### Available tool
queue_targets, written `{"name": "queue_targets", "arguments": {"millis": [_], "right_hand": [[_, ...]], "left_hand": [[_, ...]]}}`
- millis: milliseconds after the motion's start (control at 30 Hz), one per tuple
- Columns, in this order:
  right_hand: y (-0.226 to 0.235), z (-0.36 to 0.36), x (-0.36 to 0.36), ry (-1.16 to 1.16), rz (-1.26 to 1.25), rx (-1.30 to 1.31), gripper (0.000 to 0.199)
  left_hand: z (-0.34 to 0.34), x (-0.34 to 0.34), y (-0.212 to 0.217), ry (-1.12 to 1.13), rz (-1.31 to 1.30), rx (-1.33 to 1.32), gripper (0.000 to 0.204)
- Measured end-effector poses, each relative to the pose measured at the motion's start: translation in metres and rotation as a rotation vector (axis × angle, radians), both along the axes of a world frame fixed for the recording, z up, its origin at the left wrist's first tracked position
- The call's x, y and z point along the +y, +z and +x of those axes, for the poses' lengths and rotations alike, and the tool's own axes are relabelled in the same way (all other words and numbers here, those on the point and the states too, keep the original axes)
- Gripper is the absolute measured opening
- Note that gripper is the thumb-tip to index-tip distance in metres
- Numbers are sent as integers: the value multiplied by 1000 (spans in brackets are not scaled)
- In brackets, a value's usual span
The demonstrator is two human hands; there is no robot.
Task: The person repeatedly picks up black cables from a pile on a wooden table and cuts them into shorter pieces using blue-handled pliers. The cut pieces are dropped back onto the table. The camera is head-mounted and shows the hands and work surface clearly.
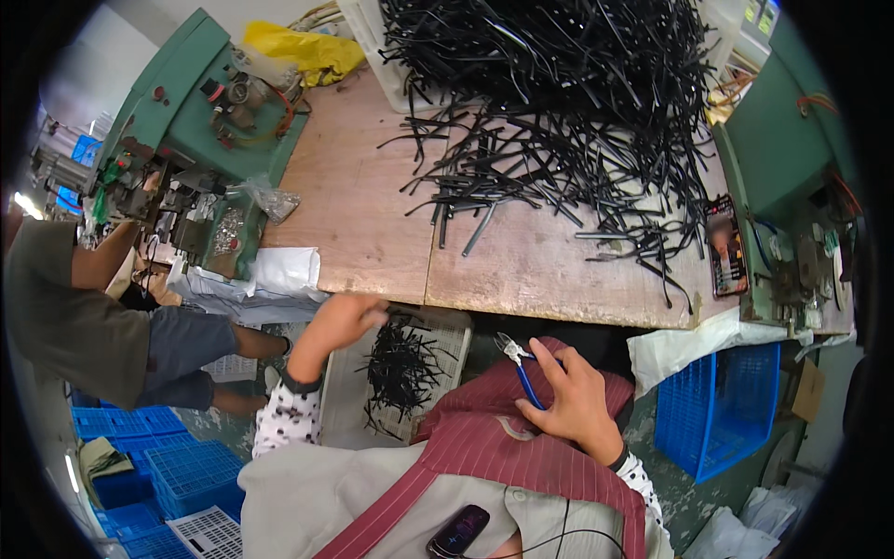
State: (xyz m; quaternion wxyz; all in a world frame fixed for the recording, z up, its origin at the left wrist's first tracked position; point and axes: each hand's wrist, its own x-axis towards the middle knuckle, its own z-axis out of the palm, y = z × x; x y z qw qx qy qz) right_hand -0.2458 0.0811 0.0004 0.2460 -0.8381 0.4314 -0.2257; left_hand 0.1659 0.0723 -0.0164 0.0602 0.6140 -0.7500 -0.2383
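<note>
In my right hand (579, 402) is a pair of blue-handled cutting pliers (524, 374), held in front of my striped red apron (503, 438). The metal jaws point up toward the table edge. My left hand (343, 323) hovers at the front edge of the wooden table, beside a pale crate (453, 347). Its fingers look curled but are smeared by motion, so I cannot see whether they hold anything. Inside that crate lies a heap of short black strips (400, 373). Many more thin black strips (549, 158) spread over the table's right side.
A heaped white bin (372, 42) stands at the table's back. Green machines (177, 102) flank the table on the left and right (782, 140). A phone (726, 244) lies at the right edge. Blue crates (717, 410) stand on the floor; another person (84, 307) works at far left.
</note>
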Motion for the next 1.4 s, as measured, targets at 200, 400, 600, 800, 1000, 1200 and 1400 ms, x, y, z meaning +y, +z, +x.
{"name": "queue_targets", "arguments": {"millis": [200,400,600,800,1000,1200,1400], "right_hand": [[2,1,0,49,-53,2,86],[-28,-21,4,36,44,61,95],[-12,-10,-4,56,-43,53,90],[-16,-17,-1,41,-27,35,89],[-32,-20,2,-21,-22,-73,91],[-68,-25,-5,-382,316,-321,79],[-40,-21,1,-297,188,-164,87]], "left_hand": [[-43,-158,-29,307,-711,2,20],[-119,-243,-90,428,-579,47,19],[-200,-229,-40,112,-1039,-68,7],[-190,-202,-5,214,-900,45,10],[-188,-135,26,204,-839,510,14],[-215,-73,-30,200,-434,730,34],[-211,-69,-52,334,139,1544,29]]}}
